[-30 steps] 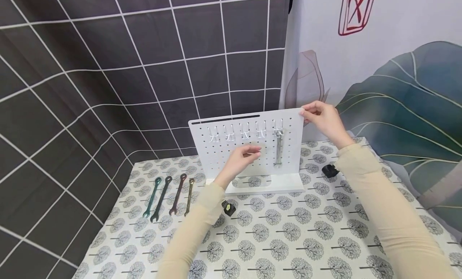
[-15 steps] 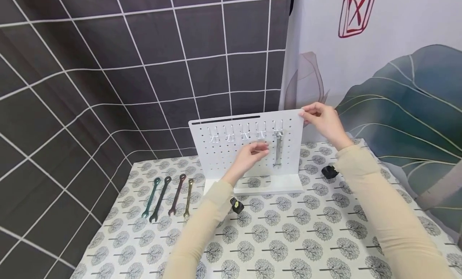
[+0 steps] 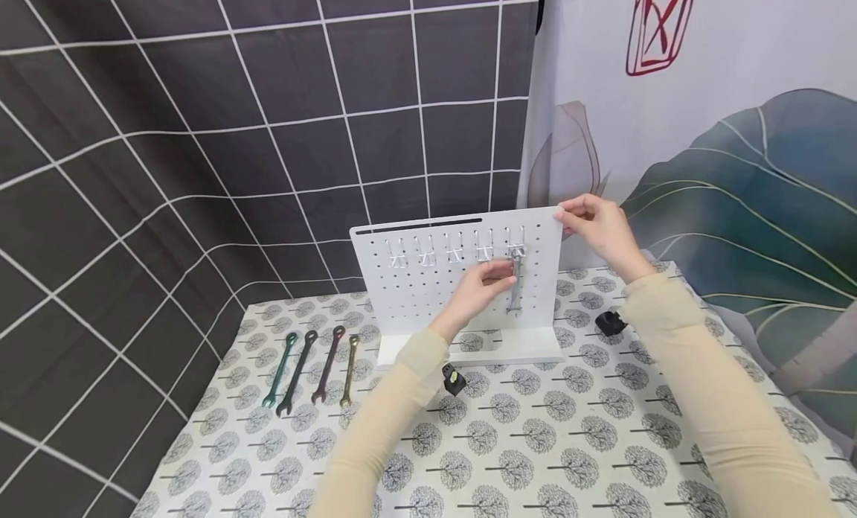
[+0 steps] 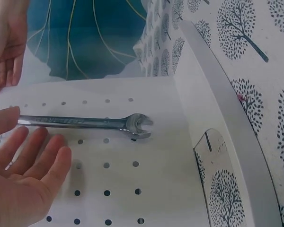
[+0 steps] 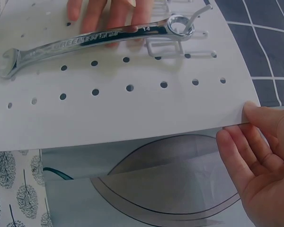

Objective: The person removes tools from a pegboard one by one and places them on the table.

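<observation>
A silver combination wrench (image 3: 515, 281) hangs by its ring end from the rightmost white hook of a white pegboard (image 3: 538, 295). My left hand (image 3: 480, 289) reaches in from the left, its fingertips right at the wrench's shank. In the left wrist view, the thumb overlaps the wrench (image 4: 75, 121) and the loosely bent fingers (image 4: 51, 158) lie below it. The right wrist view has those fingers behind the shank, near the board. With thumb and fingers my right hand (image 3: 598, 224) pinches the board's top right corner; the thumb (image 5: 260, 116) lies on its front face.
Several wrenches lie side by side on the tree-print tablecloth (image 3: 535, 466) at the left: a green wrench (image 3: 280, 371), a black one, a dark reddish one and a gold-toned wrench (image 3: 350, 371). Several hooks (image 3: 427, 251) line the board's upper part. A dark grid-patterned curtain (image 3: 375, 146) hangs behind.
My left hand has moved right across the board's front up to the hanging wrench. The right hand stays on the board's corner.
</observation>
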Motion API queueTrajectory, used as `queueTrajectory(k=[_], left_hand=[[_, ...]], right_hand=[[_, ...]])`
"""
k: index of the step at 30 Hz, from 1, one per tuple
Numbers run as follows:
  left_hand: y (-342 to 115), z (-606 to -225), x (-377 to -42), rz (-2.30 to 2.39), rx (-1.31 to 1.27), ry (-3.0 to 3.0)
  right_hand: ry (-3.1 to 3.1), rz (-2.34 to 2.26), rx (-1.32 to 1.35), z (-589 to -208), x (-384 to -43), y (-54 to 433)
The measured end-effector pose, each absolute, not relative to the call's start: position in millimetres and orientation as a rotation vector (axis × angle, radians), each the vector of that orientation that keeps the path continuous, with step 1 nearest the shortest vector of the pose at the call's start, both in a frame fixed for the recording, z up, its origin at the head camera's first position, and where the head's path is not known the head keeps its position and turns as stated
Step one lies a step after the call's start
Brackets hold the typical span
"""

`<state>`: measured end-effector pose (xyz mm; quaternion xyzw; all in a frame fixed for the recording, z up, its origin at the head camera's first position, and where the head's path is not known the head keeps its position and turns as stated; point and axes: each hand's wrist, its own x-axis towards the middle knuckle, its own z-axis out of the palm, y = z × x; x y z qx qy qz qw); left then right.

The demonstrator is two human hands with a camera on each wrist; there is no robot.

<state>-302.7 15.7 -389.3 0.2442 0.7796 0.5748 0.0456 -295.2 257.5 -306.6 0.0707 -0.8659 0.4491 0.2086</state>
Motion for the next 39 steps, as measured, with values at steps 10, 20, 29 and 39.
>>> queueTrajectory(k=[10,20,29,39], left_hand=[[26.3,-395.6,-301.1,1.784,0.662,2.372],[33.8,-402.8,-298.2,1.903,0.651,2.388],[37.8,-408.3,-290.9,1.989,0.601,2.351],[38.2,-407.4,-290.4,2.013,0.61,2.341]], right_hand=[[-2.418,1.238,0.194,-308.4,-294.7,255.9],[-2.402,1.239,0.204,-308.1,-295.7,255.9],[-2.399,1.234,0.206,-309.0,-293.9,256.7],[-2.395,1.242,0.199,-307.5,-294.9,256.2]])
